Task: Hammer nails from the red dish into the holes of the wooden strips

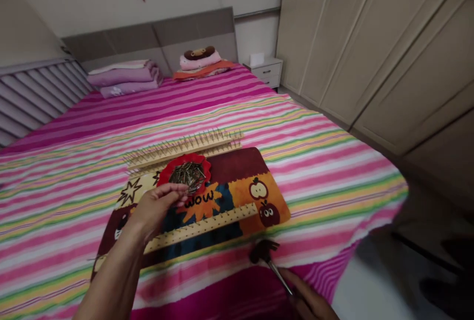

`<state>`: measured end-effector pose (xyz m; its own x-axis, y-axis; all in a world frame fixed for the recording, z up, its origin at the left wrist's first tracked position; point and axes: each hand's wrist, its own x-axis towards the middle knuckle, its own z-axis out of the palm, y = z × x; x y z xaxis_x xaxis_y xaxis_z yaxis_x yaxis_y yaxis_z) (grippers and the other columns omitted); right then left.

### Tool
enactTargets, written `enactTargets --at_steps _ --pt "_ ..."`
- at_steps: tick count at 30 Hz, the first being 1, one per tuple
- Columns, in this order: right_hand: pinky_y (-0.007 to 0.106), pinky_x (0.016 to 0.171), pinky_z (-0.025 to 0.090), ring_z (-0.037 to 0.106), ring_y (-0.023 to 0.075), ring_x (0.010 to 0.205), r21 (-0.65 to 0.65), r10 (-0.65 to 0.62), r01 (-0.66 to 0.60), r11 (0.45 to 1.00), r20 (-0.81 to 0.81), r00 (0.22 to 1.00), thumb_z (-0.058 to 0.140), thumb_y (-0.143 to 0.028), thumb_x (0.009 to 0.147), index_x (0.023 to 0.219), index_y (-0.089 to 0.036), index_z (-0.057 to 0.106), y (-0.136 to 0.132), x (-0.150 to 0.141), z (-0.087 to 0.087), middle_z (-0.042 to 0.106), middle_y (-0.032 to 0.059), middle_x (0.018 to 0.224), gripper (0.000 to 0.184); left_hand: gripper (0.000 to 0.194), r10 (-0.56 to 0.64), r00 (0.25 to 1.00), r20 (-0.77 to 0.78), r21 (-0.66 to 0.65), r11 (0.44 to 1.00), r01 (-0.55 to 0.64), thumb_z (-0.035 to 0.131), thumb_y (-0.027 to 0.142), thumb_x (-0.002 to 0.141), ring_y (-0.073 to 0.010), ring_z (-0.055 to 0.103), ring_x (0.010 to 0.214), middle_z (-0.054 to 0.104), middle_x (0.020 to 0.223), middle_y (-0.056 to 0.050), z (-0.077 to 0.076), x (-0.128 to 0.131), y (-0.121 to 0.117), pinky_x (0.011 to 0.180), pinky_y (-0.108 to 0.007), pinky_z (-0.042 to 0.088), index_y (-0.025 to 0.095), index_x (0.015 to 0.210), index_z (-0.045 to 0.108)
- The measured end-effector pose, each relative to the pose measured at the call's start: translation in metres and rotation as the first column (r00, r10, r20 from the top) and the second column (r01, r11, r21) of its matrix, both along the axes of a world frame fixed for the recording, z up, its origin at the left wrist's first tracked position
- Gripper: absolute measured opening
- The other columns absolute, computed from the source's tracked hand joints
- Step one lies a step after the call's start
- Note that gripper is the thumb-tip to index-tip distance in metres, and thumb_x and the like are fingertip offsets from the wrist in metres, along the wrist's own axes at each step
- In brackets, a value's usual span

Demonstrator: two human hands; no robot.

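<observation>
My left hand [159, 205] reaches to the near edge of a red scalloped dish [207, 166] full of loose nails [188, 174]. Its thumb and fingers are pinched together; whatever is between them is too small to make out. At the lower right, my right hand [313, 298] is closed around the handle of a claw hammer [263, 251], whose dark head lies over the near side of the bed. Between the hands runs a light wooden strip [215, 222] with rows of holes and nails standing in part of it. My left forearm hides its left end.
A colourful printed mat [239, 164] lies under the dish and strip. Behind it are wooden strips [181, 151] bristling with upright nails. All rest on a striped bed cover [318, 162]. Folded bedding [126, 78] sits by the headboard [196, 31]; wardrobes [333, 23] line the right.
</observation>
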<state>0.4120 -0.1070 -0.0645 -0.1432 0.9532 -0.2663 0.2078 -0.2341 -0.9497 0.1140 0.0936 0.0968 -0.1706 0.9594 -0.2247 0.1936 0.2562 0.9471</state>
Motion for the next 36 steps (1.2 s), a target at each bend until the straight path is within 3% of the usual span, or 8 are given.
enactTargets --at_steps 4,9,15,21,25,36 --pt "0.033 0.100 0.043 0.057 0.0219 0.118 -0.001 -0.014 0.014 1.000 -0.072 0.997 0.048 -0.036 0.090 0.130 -0.025 0.056 -0.001 -0.002 0.006 0.062 0.0060 0.130 0.042 0.038 -0.126 0.989 0.080 -0.096 0.986 0.134 0.080 0.035 0.045 -0.0172 0.066 0.066 0.072 0.071 -0.006 -0.009 0.038 -0.033 0.066 -0.029 0.054 0.016 0.077 0.072" --pt "0.032 0.098 0.044 0.056 0.0218 0.119 0.026 0.011 -0.009 1.000 -0.092 0.996 0.045 -0.031 0.091 0.130 -0.025 0.054 -0.003 -0.001 0.006 0.062 0.0061 0.129 0.040 0.034 -0.179 0.969 0.170 -0.164 0.964 0.207 0.081 0.029 0.043 -0.0145 0.065 0.066 0.071 0.071 -0.003 -0.035 0.072 -0.059 0.068 -0.027 0.054 0.017 0.073 0.072" --pt "0.032 0.100 0.042 0.056 0.0204 0.118 0.033 0.010 -0.007 0.999 -0.106 0.994 0.045 -0.025 0.091 0.130 -0.024 0.053 -0.002 -0.001 0.007 0.061 0.0064 0.130 0.040 0.036 -0.087 0.969 0.230 -0.172 0.977 0.128 0.081 0.030 0.048 -0.0128 0.066 0.066 0.070 0.070 -0.001 -0.055 0.081 -0.076 0.069 -0.025 0.053 0.015 0.078 0.070" --pt "0.031 0.096 0.045 0.060 0.0198 0.113 0.011 -0.002 0.003 1.000 -0.140 0.990 0.044 -0.025 0.091 0.128 -0.023 0.054 -0.001 -0.002 0.011 0.064 0.0063 0.125 0.038 0.038 0.014 0.970 0.244 -0.143 0.990 0.022 0.080 0.037 0.052 -0.0113 0.064 0.060 0.070 0.068 -0.002 -0.067 0.080 -0.075 0.061 -0.022 0.053 0.014 0.080 0.070" --pt "0.032 0.096 0.046 0.060 0.0202 0.112 0.019 0.001 0.002 1.000 -0.151 0.988 0.043 -0.027 0.092 0.128 -0.024 0.054 -0.002 -0.003 0.009 0.065 0.0056 0.124 0.038 0.040 0.078 0.966 0.245 -0.075 0.995 -0.062 0.078 0.039 0.053 -0.0123 0.065 0.066 0.071 0.071 -0.003 -0.075 0.087 -0.070 0.066 -0.024 0.054 0.014 0.083 0.070" --pt "0.032 0.096 0.044 0.059 0.0200 0.114 0.013 0.011 -0.009 1.000 -0.133 0.991 0.044 -0.025 0.091 0.129 -0.025 0.052 -0.003 -0.001 0.001 0.063 0.0050 0.127 0.039 0.035 0.068 0.992 0.103 -0.053 0.997 -0.062 0.072 0.039 0.056 -0.0138 0.065 0.066 0.071 0.070 -0.003 -0.086 0.092 -0.063 0.067 -0.027 0.055 0.015 0.082 0.071"
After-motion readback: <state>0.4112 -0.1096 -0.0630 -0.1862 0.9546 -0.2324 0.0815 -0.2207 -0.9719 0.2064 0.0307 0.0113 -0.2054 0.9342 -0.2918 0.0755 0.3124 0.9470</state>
